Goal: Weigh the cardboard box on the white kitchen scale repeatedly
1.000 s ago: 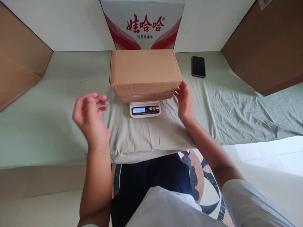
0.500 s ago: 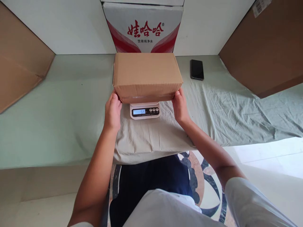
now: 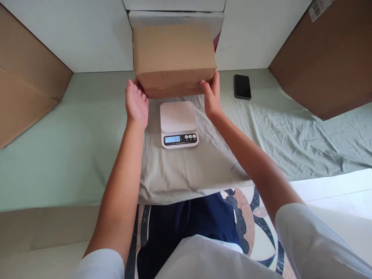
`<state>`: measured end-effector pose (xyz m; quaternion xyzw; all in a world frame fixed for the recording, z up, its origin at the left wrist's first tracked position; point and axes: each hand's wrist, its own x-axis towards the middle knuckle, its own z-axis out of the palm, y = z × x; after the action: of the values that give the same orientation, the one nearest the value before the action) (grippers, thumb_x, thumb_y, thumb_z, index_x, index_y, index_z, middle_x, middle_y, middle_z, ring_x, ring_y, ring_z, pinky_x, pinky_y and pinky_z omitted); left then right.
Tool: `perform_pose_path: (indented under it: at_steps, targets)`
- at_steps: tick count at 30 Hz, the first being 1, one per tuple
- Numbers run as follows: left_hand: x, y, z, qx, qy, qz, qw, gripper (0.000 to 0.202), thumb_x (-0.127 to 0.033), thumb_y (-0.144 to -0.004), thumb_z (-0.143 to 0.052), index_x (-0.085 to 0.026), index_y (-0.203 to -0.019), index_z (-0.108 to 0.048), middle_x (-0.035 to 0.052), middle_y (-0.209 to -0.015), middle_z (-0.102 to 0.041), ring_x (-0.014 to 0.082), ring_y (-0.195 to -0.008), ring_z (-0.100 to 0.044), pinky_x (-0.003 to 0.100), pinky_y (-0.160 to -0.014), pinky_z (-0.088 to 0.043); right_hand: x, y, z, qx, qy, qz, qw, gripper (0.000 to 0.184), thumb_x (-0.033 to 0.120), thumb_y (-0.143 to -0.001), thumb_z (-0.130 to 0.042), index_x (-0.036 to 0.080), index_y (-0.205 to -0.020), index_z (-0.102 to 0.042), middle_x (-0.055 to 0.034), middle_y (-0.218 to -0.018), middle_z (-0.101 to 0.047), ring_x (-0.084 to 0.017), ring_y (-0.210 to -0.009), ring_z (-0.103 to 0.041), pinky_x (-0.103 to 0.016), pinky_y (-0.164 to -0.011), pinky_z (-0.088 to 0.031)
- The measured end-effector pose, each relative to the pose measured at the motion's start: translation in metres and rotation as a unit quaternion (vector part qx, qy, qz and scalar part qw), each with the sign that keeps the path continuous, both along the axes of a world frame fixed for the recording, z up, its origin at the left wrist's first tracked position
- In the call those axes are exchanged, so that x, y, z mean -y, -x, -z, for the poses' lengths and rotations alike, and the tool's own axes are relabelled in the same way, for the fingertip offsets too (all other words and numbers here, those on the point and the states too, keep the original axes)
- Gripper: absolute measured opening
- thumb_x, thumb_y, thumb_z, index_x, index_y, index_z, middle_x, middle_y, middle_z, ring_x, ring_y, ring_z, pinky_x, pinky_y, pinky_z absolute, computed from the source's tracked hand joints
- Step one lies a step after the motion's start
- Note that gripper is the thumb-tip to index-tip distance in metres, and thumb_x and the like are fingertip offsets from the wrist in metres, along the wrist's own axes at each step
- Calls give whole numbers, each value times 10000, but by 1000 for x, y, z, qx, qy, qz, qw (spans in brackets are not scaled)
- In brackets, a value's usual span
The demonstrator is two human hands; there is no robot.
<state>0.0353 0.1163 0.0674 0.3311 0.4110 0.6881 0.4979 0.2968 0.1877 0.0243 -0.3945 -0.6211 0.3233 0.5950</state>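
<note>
A brown cardboard box (image 3: 176,48) is held up between my two hands, above and behind the scale. My left hand (image 3: 137,101) supports its lower left corner, palm turned up and fingertips hidden under the box. At the lower right corner, my right hand (image 3: 212,95) grips with the thumb on the front face and the fingers along the side. The white kitchen scale (image 3: 178,118) sits on the cloth with its platform bare. Its lit display seems to read 54.
A black phone (image 3: 242,86) lies to the right on the green cloth (image 3: 72,147). Large cardboard boxes stand at the left (image 3: 26,73) and right (image 3: 322,62). Behind the held box is a white and red carton (image 3: 177,18), mostly covered, against white panels.
Both hands have lifted the cardboard box up and away from me, off the scale. The scale's platform now shows, and the box covers most of the carton behind.
</note>
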Motion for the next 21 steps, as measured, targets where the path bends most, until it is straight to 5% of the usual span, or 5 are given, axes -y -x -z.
perform_pose_path:
  at_steps: [3, 7, 11, 16, 21]
  targets:
    - [-21, -3, 26, 11, 24, -12, 1000, 626, -475, -1271, -114, -201, -1546, -604, 8, -1720, -653, 80, -1523, -601, 347, -1370, -377, -29, 11, 26, -29, 34, 21, 999, 1021, 1078, -754, -572, 436, -1543, -496, 34, -1660, -627, -302, -1706, -424, -496, -1524, -317]
    - [-34, 4, 53, -26, 34, 23, 999, 683, -799, -1130, -455, -310, -1548, -684, 12, -1816, -561, 189, -1716, -465, 357, -1365, -389, -35, 16, 47, -25, 77, -1, 997, 1053, 1023, -773, -637, 403, -1610, -479, -8, -1756, -564, -325, -1803, -311, -597, -1546, -266]
    - [-46, 18, 68, -1, 39, 19, 999, 708, -717, -1192, -345, -215, -1626, -591, 24, -1769, -615, 183, -1653, -513, 438, -1402, -356, -26, 12, 52, -34, 93, -10, 995, 913, 910, -845, -684, 397, -1579, -509, -6, -1744, -587, -314, -1779, -364, -596, -1548, -252]
    - [-53, 30, 86, -63, -26, 55, 996, 655, -933, -955, -623, -419, -1319, -802, -25, -1689, -675, 285, -1765, -401, 451, -1373, -425, -26, 9, 56, -5, 89, -25, 996, 886, 779, -907, -676, 304, -1627, -472, -70, -1766, -560, -320, -1739, -423, -549, -1523, -303]
    - [-59, 29, 92, -65, -13, 45, 997, 718, -811, -1142, -389, -278, -1537, -664, 20, -1775, -597, 192, -1663, -506, 429, -1391, -397, -38, 10, 65, -33, 94, -21, 995, 1017, 880, -882, -668, 339, -1705, -414, -32, -1791, -530, -302, -1780, -372, -546, -1543, -270]
